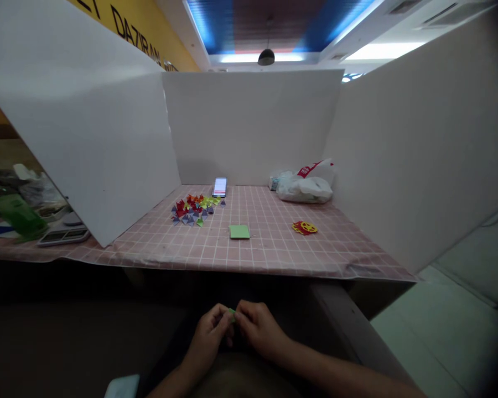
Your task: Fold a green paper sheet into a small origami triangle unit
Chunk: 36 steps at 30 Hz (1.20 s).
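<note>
Over my lap, below the table's front edge, my left hand (211,331) and my right hand (259,329) meet, fingers bent. Between their fingertips shows a small folded piece of green paper (232,313), pinched from both sides and mostly covered by the fingers. A pad of square green paper (239,231) lies on the table in front of me. Left of it and farther back sits a heap of small folded paper pieces (195,207) in red, orange, yellow, green and purple.
A pink checked cloth covers the table (269,251), with white panels on three sides. At the back are a phone (219,186) and a white plastic bag (307,185). Yellow and red cut-outs (305,228) lie right. A scale (64,236) and a green bottle (14,210) stand beyond the left panel.
</note>
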### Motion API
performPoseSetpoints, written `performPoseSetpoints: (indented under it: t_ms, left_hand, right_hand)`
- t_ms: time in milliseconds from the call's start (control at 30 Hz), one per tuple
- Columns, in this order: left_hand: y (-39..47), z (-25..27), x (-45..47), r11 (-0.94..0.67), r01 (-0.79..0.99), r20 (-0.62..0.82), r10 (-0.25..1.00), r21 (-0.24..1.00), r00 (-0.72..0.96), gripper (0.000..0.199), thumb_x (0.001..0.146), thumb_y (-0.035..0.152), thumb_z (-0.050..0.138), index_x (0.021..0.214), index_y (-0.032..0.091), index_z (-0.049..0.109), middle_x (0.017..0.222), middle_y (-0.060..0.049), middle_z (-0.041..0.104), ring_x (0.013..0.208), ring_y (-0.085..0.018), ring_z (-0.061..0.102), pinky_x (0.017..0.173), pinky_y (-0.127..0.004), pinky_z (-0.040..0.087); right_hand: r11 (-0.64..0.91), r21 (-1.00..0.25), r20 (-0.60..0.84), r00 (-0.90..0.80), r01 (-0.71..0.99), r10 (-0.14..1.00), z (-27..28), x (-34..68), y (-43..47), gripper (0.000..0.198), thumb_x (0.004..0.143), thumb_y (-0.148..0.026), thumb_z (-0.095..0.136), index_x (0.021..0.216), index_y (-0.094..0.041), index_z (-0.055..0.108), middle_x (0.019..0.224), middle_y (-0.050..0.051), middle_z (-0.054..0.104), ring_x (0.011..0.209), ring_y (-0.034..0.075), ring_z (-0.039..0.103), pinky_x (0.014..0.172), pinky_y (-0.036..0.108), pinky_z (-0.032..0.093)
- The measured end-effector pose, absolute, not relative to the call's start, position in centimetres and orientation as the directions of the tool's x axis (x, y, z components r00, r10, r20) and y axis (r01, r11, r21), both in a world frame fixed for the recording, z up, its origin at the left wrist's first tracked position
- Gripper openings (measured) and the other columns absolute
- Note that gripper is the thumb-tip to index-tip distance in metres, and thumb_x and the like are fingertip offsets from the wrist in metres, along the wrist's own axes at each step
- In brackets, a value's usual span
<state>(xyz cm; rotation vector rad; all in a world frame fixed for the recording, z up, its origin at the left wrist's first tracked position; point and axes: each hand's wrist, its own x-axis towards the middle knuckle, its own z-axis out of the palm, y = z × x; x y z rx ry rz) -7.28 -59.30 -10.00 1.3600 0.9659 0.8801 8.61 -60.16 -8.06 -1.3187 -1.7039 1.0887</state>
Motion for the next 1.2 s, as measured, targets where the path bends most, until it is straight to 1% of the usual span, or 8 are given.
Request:
performPoseSetpoints:
  t_ms: [67,300,367,533,767,967,1100,1200]
  left_hand:
    - [-59.36,-9.79,-7.27,0.03,0.055,-0.049,0.918,0.998,0.395,0.039,0.086,0.052,0.054,0.069,0.016,0.053,0.061,0.001,0.053,0.053,-0.012,0.049,0.055,-0.024,0.038]
    - [-59.61,-9.82,-7.42,0.006,0.072,-0.038,0.892,0.997,0.45,0.04,0.085,0.053,0.054,0.067,0.018,0.049,0.057,0.003,0.049,0.049,-0.01,0.043,0.051,-0.023,0.034]
    - [-59.59,-9.97,-7.41,0.014,0.08,-0.051,0.875,0.997,0.481,0.04,0.084,0.053,0.055,0.067,0.017,0.049,0.056,0.003,0.049,0.048,-0.01,0.043,0.051,-0.023,0.034]
    - [-59.66,-10.08,-7.44,0.013,0.047,-0.034,0.879,0.999,0.476,0.036,0.085,0.049,0.056,0.07,0.016,0.053,0.061,0.001,0.053,0.052,-0.011,0.048,0.055,-0.024,0.038]
    - [-59.6,-9.99,-7.57,-0.017,0.048,-0.002,0.929,0.999,0.369,0.036,0.084,0.047,0.057,0.066,0.017,0.052,0.059,0.002,0.052,0.053,-0.012,0.049,0.055,-0.024,0.038]
    - [-59.38,-9.84,-7.52,0.017,0.022,-0.024,0.935,1.0,0.354,0.034,0.084,0.048,0.057,0.073,0.016,0.058,0.064,0.001,0.054,0.055,-0.012,0.051,0.056,-0.024,0.04]
    - [-59.48,-10.41,-7.67,-0.008,0.047,-0.007,0.952,0.999,0.306,0.035,0.084,0.048,0.057,0.069,0.016,0.055,0.059,0.002,0.053,0.052,-0.012,0.049,0.053,-0.024,0.038]
    - [-59.5,-10.6,-7.69,-0.027,0.055,0.011,0.964,0.998,0.266,0.035,0.085,0.048,0.057,0.07,0.016,0.056,0.059,0.001,0.054,0.054,-0.012,0.049,0.055,-0.024,0.039]
  right_hand:
    - [0.14,-0.919,0.062,-0.215,0.37,0.975,-8.17,8.7,-60.1,0.028,0.087,-0.03,0.046,0.062,-0.017,0.048,0.057,-0.001,0.05,0.052,0.01,0.044,0.047,0.02,0.032]
    - [-0.084,-0.976,-0.148,-0.325,0.203,0.934,-8.0,9.04,-59.63,0.022,0.083,-0.036,0.051,0.07,-0.018,0.049,0.054,-0.004,0.048,0.042,0.009,0.042,0.041,0.02,0.031]
    - [-0.052,-0.973,-0.124,-0.316,0.226,0.941,-7.83,9.08,-59.68,0.02,0.082,-0.033,0.051,0.069,-0.018,0.049,0.054,-0.004,0.048,0.044,0.01,0.042,0.043,0.021,0.031]
    - [0.186,-0.908,0.107,-0.223,0.376,0.969,-7.65,8.93,-60.1,0.022,0.083,-0.025,0.052,0.062,-0.016,0.05,0.056,-0.002,0.049,0.055,0.01,0.043,0.052,0.022,0.031]
    - [0.036,-0.952,-0.042,-0.245,0.303,0.969,-8.03,8.75,-59.93,0.023,0.086,-0.028,0.05,0.067,-0.017,0.051,0.057,-0.002,0.051,0.048,0.009,0.044,0.046,0.02,0.032]
    - [0.085,-0.919,-0.017,-0.254,0.385,0.967,-8.11,8.86,-59.87,0.025,0.084,-0.024,0.054,0.061,-0.016,0.05,0.055,-0.002,0.049,0.05,0.009,0.043,0.046,0.019,0.029]
    - [-0.046,-0.957,-0.138,-0.311,0.285,0.94,-8.3,8.61,-59.95,0.023,0.087,-0.028,0.05,0.067,-0.017,0.051,0.054,-0.004,0.049,0.043,0.008,0.043,0.041,0.019,0.031]
    - [-0.053,-0.974,-0.121,-0.307,0.221,0.944,-8.35,8.5,-59.92,0.019,0.087,-0.026,0.05,0.07,-0.016,0.052,0.057,-0.004,0.052,0.043,0.008,0.045,0.043,0.019,0.034]
